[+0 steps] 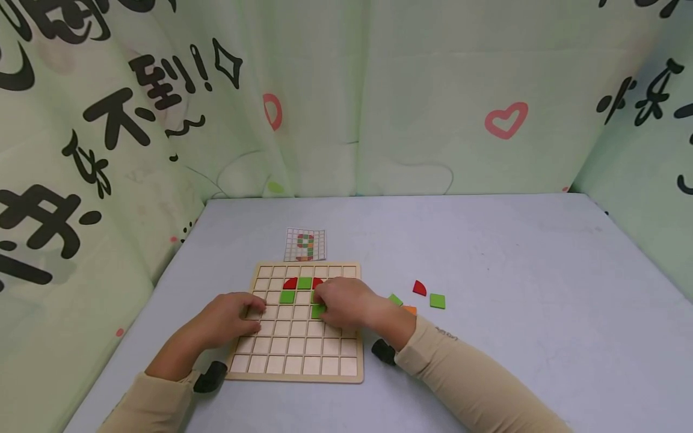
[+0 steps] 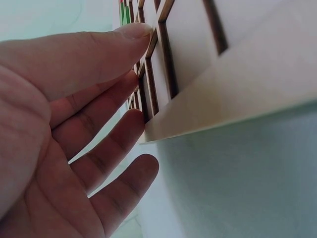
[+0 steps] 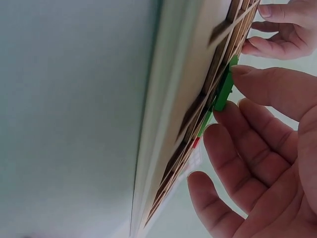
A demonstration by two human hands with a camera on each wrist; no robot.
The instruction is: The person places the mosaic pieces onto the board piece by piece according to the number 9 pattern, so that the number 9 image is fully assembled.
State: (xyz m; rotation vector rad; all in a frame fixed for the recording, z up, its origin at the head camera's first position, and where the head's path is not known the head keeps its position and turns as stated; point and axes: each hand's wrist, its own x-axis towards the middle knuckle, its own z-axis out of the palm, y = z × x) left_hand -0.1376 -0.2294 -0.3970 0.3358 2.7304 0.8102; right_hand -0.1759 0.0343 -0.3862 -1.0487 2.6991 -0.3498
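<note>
A wooden grid board [image 1: 295,377] lies on the table. Between thumb and fingers, my right hand [image 1: 346,304] pinches a green square tile [image 3: 225,89] at the board's surface. In the upper rows sit a red quarter-round tile [image 1: 290,283], a green square [image 1: 305,283] and another green square [image 1: 287,297]. Beside my right fingertips, a second red tile [image 1: 317,282] and one more green tile are partly covered. My left hand [image 1: 224,319] rests at the board's left edge, its fingers spread and its thumb tip [image 2: 136,30] against the grid.
Behind the board lies a small pattern card [image 1: 292,243] with a coloured figure on a grid. Right of the board are a loose red quarter-round [image 1: 419,288], a green square [image 1: 437,301], and green and orange [image 1: 409,310] pieces partly behind my right arm. Curtains surround the table.
</note>
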